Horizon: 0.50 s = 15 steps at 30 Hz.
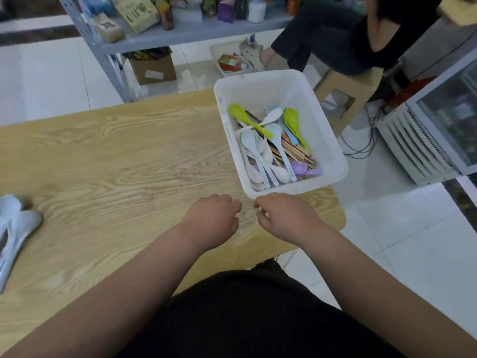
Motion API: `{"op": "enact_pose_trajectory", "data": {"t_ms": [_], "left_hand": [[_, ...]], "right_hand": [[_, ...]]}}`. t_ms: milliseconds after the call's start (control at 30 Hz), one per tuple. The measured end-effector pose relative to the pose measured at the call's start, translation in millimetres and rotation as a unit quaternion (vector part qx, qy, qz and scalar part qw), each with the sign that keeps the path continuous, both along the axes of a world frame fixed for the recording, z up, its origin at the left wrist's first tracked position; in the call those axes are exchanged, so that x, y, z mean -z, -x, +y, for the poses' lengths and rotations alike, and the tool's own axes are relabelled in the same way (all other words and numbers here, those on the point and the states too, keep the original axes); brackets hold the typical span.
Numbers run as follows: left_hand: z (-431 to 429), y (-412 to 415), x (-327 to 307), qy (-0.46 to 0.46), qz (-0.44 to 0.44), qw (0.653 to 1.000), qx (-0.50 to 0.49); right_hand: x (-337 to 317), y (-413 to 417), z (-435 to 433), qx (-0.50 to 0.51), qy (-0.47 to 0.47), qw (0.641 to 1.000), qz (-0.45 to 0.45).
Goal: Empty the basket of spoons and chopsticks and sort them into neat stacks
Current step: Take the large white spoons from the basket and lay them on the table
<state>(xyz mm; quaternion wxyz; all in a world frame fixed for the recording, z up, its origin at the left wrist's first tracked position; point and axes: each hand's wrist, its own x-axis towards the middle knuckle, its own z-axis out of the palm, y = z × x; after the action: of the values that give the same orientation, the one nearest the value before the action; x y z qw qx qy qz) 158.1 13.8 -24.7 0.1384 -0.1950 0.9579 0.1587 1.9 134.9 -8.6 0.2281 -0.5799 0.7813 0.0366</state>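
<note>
**Basket at the Table's Edge, Load in a Tangle**

Biggest risk judged from here: tipping or shoving the white basket (pixel 325 146) off the table (pixel 116 151). Parked just beyond the fingertips and slightly to their right, hard against the table's right edge; flush or overhanging, cannot tell. One clumsy pull on the near rim, or a push away from the fingers, could send it to the floor.

Second risk: the tangle inside. Spoons (pixel 251 140) in white, green, pale blue and purple, lying crosswise over the wooden chopsticks (pixel 294 151), all still in the basket. Lifting one handle could drag its neighbours out and scatter them. Dumping everything at once could roll chopsticks over the edge to the right of the fingers. Safer to slide the basket toward the bare wood left of the fingers before emptying.

Left hand (pixel 213 219) and right hand (pixel 285 218) side by side, close but apart, over the table just short of the basket's near rim. Left fingers (pixel 233 205) loosely curled under, gripping nothing visible. Right fingers (pixel 260 211) likewise loosely curled and empty, very near the basket's near corner; touching it or not, cannot tell.

Far to the left of the fingers, a blurred pale blue object (pixel 15 228) on the table.
</note>
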Motion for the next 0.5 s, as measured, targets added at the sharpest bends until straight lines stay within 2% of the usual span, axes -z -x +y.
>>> {"op": "enact_pose_trajectory", "data": {"t_ms": [167,367,500], "left_hand": [[4,65,-6,-0.007,-0.014,0.999,-0.049],[12,141,-5,-0.053,-0.020,0.989,-0.140],[8,169,15,-0.137,-0.011,0.953,-0.268]], "right_hand": [[5,82,-25,-0.003,0.014,1.000,-0.016],[30,163,-44,-0.032,-0.013,0.999,-0.031],[55,193,-55,-0.034,-0.007,0.999,-0.026]]}}
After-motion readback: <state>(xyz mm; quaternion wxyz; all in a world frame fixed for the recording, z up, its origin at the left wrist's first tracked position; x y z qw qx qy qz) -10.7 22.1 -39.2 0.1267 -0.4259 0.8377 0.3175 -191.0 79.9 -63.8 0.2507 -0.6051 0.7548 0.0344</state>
